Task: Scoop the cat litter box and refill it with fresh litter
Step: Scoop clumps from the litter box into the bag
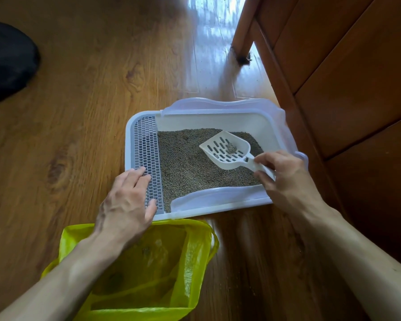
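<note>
White plastic litter box [220, 210] steadied by flat, spread left hand [127, 202]; right hand [280, 172] pinching slotted white scoop [227, 148], clump sifting above grey litter [190, 165].

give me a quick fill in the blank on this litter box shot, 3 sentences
1. The right hand holds the white ____ by its handle.
2. A clump lies in its bowl, above the ____ in the litter box.
3. The left hand rests on the box's grid, and the open plastic bag below it is ____ in colour.

Missing words: scoop; litter; yellow
</note>
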Demonstrator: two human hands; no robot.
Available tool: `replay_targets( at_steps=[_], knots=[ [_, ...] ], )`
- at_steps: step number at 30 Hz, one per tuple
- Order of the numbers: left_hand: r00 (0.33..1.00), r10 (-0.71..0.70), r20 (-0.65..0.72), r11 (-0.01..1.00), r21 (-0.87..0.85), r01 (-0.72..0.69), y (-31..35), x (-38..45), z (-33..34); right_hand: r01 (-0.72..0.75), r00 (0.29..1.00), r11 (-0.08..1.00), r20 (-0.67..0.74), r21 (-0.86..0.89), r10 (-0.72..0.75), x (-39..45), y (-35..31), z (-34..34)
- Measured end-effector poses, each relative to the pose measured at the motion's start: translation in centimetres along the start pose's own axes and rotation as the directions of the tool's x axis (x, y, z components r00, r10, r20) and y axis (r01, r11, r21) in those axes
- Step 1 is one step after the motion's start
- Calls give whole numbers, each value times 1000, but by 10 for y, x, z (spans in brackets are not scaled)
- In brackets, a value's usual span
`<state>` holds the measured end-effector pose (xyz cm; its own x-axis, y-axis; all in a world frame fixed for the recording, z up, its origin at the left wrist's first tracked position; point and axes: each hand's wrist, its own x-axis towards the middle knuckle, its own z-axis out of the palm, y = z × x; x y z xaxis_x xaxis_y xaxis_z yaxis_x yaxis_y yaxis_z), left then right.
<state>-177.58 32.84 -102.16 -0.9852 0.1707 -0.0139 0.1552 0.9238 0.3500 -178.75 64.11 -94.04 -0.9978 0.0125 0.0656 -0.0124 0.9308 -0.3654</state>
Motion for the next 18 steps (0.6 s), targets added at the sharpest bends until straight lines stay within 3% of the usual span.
replay_targets(
  at_steps=[9,14,18],
  knots=[
    [1000,22,4,1000,-11,-22,-3,2,-8,118,992,989,22,92,-121,-8,-21,-20],
    [997,52,66,996,-81,-46,-15,9,-24,258,940,959,197,120,-278,-20,-38,-40],
    [994,52,93,988,-148,-37,-20,9,-30,345,907,932,218,107,-361,-27,-51,-54]
  ],
)
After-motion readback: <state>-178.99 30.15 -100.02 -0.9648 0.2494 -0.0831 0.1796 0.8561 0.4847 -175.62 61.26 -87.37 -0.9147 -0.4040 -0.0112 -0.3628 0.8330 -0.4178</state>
